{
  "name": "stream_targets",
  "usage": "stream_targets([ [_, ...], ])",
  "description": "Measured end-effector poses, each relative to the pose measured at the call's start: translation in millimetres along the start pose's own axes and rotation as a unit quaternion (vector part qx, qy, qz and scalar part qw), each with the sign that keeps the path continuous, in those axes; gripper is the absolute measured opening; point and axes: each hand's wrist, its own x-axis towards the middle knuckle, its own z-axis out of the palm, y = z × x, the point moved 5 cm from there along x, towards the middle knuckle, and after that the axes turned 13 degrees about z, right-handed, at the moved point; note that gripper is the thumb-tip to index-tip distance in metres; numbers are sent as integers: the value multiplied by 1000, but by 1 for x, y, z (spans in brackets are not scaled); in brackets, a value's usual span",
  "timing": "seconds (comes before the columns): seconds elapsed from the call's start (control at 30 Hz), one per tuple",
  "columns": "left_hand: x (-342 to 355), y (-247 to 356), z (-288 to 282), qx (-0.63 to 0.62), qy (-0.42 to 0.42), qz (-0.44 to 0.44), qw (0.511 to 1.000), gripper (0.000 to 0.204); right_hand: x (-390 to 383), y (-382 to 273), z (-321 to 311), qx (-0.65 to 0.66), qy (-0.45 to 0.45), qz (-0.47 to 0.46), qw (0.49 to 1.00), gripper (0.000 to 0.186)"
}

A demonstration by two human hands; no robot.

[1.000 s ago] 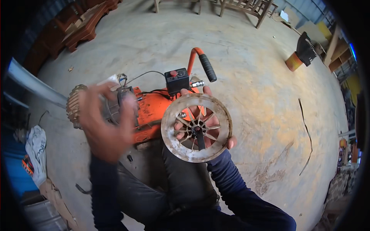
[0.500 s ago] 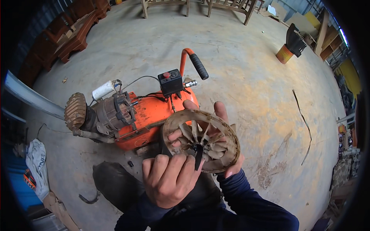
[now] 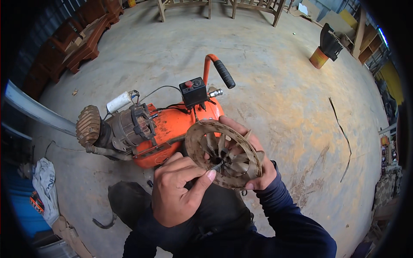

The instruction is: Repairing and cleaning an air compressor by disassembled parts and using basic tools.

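Note:
My right hand (image 3: 254, 165) holds a dusty round fan wheel (image 3: 223, 152) with several blades, tilted toward me. In my left hand (image 3: 178, 189) is a thin dark tool (image 3: 216, 166), pinched between thumb and fingers with its tip at the wheel's hub. Just behind the wheel, an orange air compressor (image 3: 172, 127) lies on the concrete floor, with a bare motor (image 3: 129, 124), a black switch box (image 3: 193, 91) and an orange handle with a black grip (image 3: 223, 73).
A white rag (image 3: 45, 189) and cardboard lie at the lower left. Red-brown wooden furniture (image 3: 81, 43) stands at the upper left, wooden frames (image 3: 215, 6) at the top, an orange drum (image 3: 319, 57) at the upper right. A black cover piece (image 3: 124, 202) lies beside my knee.
My left hand came off the compressor's motor and moved down to the wheel, holding the thin tool at its hub. My right hand tilted the wheel and brought it closer.

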Motion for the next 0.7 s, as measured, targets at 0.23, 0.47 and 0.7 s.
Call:
stream_targets([
  [0.23, -12, -27, -64, 86, 46, -94, 991, 17, -30, 6, -63, 153, 168, 96, 969, 119],
  [0.47, -14, -53, -43, 171, 19, -69, 983, 12, -32, 9, -67, 295, 90, -23, 951, 124],
  [0.7, 3, -15, 1, 160, -5, 64, 985, 15, -38, 17, -63, 268, 105, -55, 956, 132],
])
